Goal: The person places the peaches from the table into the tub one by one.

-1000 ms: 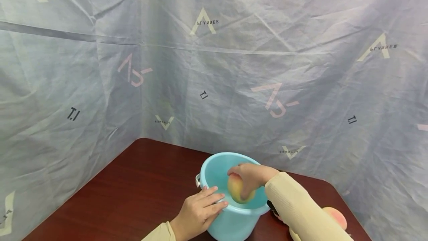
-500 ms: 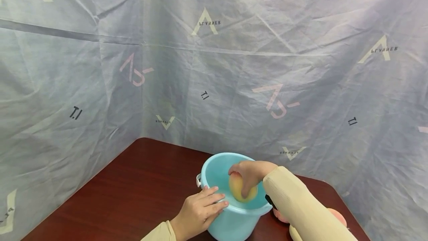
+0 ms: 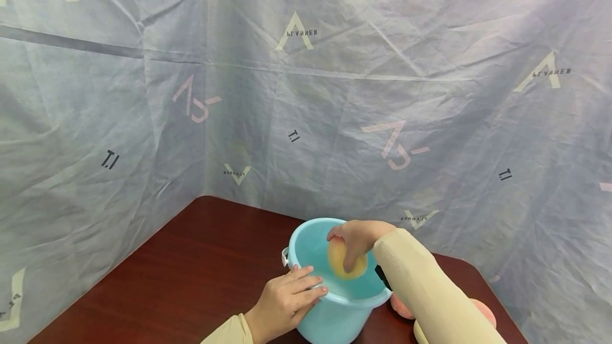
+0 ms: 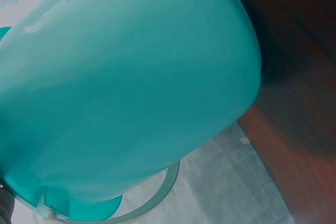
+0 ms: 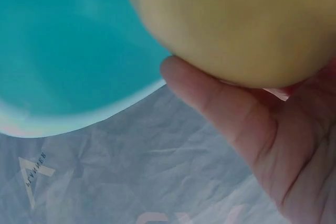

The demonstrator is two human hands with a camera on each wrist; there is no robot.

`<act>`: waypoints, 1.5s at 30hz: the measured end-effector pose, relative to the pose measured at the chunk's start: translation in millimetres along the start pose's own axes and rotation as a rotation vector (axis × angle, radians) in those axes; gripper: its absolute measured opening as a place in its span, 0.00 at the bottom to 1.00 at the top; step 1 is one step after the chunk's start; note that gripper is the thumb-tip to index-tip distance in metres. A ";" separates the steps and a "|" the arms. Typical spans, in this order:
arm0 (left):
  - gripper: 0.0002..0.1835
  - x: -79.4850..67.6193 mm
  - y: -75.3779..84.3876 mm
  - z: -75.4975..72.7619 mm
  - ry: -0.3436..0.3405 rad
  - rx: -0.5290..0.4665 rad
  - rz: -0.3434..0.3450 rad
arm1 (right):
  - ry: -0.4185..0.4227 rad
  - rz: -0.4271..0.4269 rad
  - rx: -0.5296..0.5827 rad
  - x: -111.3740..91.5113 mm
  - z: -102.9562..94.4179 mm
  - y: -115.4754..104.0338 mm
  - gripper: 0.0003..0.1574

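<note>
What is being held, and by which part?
The right hand grips a yellow fruit by its top and near side; the left hand touches the bucket rim.

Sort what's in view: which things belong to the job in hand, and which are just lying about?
Job:
light-blue bucket, left hand on its rim
peach-like yellow fruit, held by the right hand at the bucket's opening

Apparently lying about:
pinkish thing, second pinkish thing and pale thing, partly behind the right sleeve
printed cloth, backdrop only
</note>
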State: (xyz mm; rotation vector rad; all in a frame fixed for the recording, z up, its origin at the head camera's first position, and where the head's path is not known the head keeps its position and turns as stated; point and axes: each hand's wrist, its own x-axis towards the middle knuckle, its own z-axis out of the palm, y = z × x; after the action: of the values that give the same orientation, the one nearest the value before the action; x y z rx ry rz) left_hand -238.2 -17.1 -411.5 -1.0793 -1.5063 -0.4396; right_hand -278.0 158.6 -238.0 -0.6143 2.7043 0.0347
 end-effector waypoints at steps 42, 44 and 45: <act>0.15 0.2 -0.5 0.4 -0.013 -0.061 -0.040 | 0.017 0.091 0.107 -10.0 -1.7 24.0 0.39; 0.15 0.2 -0.6 0.2 -0.012 -0.060 -0.038 | 0.018 0.088 0.113 -12.3 -1.7 28.3 0.40; 0.15 0.1 -0.7 0.0 -0.012 -0.060 -0.039 | 0.021 0.089 0.115 -13.3 -1.5 30.8 0.40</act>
State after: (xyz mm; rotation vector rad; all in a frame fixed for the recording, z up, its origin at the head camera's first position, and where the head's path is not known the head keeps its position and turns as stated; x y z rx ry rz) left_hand -238.8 -17.4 -411.2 -1.1027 -1.5353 -0.5093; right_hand -280.3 191.7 -233.6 -0.4632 2.7299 -0.1044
